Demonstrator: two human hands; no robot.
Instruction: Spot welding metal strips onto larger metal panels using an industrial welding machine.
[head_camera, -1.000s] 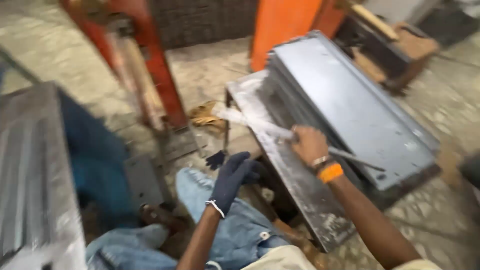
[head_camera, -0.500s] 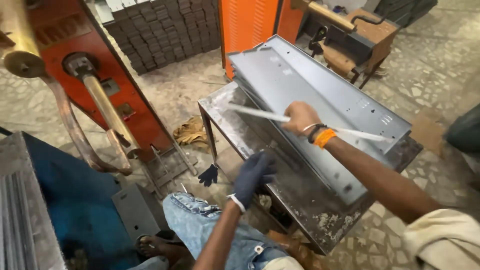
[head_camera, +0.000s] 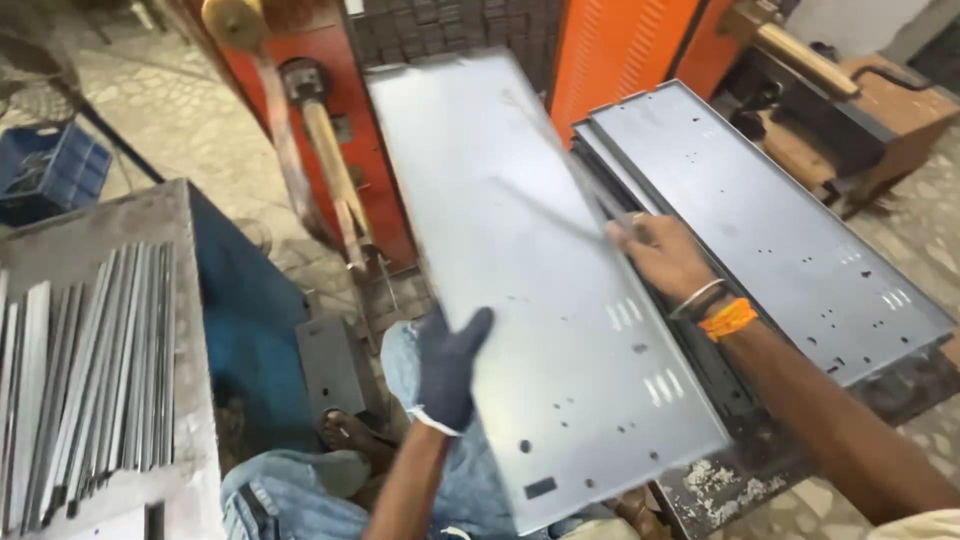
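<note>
Perforated grey sheet-metal panel: gloved left hand grips its near-left edge; bare right hand clasps its right edge, fingers curled.

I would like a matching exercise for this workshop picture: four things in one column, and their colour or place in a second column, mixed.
Things:
1. left hand
2. right hand
3. metal strips
4. crate

Descriptions:
A. blue, on the floor at far left
B. bare, with an orange band at the wrist, on the right edge of the lifted grey panel
C. in a dark glove, at the panel's left edge
D. laid side by side on the grey table

Pairs: 1-C, 2-B, 3-D, 4-A
</note>
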